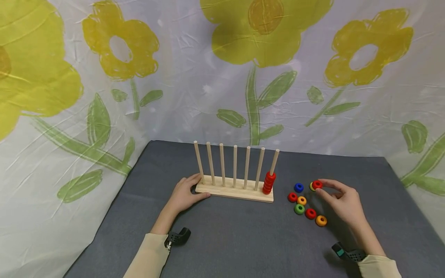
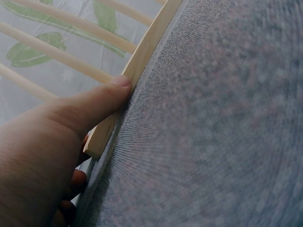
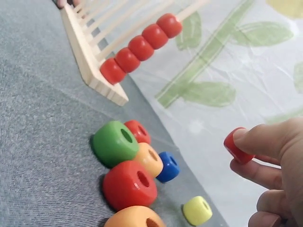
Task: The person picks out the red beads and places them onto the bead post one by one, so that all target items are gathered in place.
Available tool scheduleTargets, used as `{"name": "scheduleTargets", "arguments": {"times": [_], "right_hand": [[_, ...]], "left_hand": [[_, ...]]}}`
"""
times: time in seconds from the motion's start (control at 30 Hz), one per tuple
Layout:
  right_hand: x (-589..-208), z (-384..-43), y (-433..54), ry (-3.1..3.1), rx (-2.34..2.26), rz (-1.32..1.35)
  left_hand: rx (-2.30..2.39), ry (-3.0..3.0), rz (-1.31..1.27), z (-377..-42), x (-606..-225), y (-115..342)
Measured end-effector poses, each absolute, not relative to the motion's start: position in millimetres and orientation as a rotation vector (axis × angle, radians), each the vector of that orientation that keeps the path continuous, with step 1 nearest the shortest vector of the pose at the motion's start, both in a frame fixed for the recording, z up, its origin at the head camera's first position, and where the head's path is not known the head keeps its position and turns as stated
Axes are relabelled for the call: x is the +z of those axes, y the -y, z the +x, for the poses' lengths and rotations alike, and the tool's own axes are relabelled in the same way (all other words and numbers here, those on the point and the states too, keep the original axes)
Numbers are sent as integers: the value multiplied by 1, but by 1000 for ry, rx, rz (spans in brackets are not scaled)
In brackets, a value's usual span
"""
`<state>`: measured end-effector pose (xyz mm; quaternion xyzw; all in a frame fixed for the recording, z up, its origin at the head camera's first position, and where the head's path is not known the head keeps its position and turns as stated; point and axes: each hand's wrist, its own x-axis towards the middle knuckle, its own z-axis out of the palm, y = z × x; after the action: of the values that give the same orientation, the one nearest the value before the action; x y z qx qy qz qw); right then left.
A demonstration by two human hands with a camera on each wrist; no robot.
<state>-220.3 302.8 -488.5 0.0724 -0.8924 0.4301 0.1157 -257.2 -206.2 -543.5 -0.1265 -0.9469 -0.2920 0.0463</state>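
Observation:
A wooden peg stand (image 1: pixel 236 191), a long pale base with several upright dowels, rests on the table. At its left end my left hand (image 1: pixel 183 195) grips the base, the thumb along the front edge and the other fingers partly hidden behind. Red beads (image 3: pixel 141 48) are stacked on the rightmost dowel. To the right, my right hand (image 1: pixel 347 202) pinches one red bead (image 3: pixel 235 145) between thumb and fingers, raised off the table. Below that bead in the right wrist view lies a yellow bead (image 3: pixel 197 211), mostly covered by it in the head view.
Loose beads lie between the stand and my right hand: a blue bead (image 1: pixel 298 187), a green bead (image 1: pixel 299 209), two red ones and two orange ones. Dark grey cloth (image 1: pixel 240 235) covers the table. A flower-printed curtain (image 1: pixel 180 104) hangs behind it.

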Motion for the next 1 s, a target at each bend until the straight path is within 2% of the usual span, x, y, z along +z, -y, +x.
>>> {"name": "scheduleTargets", "arguments": {"times": [1.0], "right_hand": [[-452,-209,-306,2496,1177,202]], "left_hand": [[-923,2879,-378,-255,-540,205]]}}
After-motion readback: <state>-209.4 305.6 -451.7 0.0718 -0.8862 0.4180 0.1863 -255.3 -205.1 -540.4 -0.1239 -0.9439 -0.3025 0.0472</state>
